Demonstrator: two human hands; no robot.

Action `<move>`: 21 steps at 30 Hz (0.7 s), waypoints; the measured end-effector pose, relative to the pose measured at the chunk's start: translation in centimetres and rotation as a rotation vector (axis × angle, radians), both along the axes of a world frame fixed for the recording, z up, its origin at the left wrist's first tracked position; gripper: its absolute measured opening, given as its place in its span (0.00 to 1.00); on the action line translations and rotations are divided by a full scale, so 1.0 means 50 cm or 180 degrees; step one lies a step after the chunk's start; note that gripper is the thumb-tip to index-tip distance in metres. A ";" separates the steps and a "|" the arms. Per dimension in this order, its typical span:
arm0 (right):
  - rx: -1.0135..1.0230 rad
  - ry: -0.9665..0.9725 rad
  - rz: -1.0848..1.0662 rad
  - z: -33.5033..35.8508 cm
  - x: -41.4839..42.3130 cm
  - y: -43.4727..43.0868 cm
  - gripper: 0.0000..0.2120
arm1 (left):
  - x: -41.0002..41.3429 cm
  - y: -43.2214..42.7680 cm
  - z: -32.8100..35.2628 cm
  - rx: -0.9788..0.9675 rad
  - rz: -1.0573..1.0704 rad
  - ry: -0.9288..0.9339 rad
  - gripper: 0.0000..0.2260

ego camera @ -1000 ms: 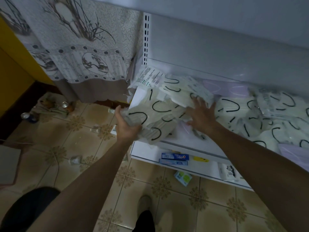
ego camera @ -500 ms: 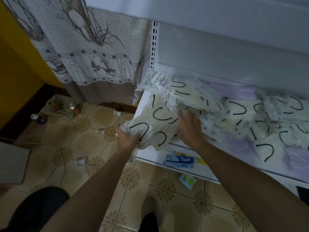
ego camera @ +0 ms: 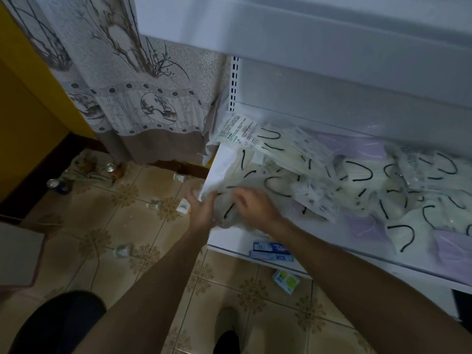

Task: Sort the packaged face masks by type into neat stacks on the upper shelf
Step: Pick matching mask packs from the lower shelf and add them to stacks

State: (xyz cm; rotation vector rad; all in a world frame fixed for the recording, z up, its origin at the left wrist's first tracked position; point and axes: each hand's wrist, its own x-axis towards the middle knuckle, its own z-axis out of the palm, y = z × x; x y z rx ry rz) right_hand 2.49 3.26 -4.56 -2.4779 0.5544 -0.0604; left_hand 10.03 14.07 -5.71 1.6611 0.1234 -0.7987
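Note:
A loose heap of packaged face masks point(ego camera: 357, 180) covers the white shelf point(ego camera: 222, 159); most are cream with black ear loops, a few are purple point(ego camera: 362, 223). At the shelf's front left corner both hands hold a bundle of cream mask packs point(ego camera: 224, 213). My left hand point(ego camera: 201, 210) grips the bundle from the left, fingers curled around its edge. Over its right side lies my right hand point(ego camera: 255, 208), fingers bent down on the packs. Both hands are motion-blurred. A printed pack point(ego camera: 237, 130) leans at the back left.
Another white shelf point(ego camera: 306, 29) overhangs above. Blue boxes point(ego camera: 270, 250) lie on the lower shelf, and a small green-and-white packet point(ego camera: 286, 279) is on the tiled floor. Cans and litter point(ego camera: 84, 175) sit by the patterned curtain point(ego camera: 122, 80) at left.
My right hand has slid from the middle of the heap back left to the bundle at the shelf corner. The left hand kept hold of the bundle. The camera tilted up.

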 end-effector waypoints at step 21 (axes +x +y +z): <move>0.1484 0.0351 -0.0614 0.035 -0.106 0.021 0.23 | -0.090 0.081 0.063 0.0304 0.0147 -0.0244 0.12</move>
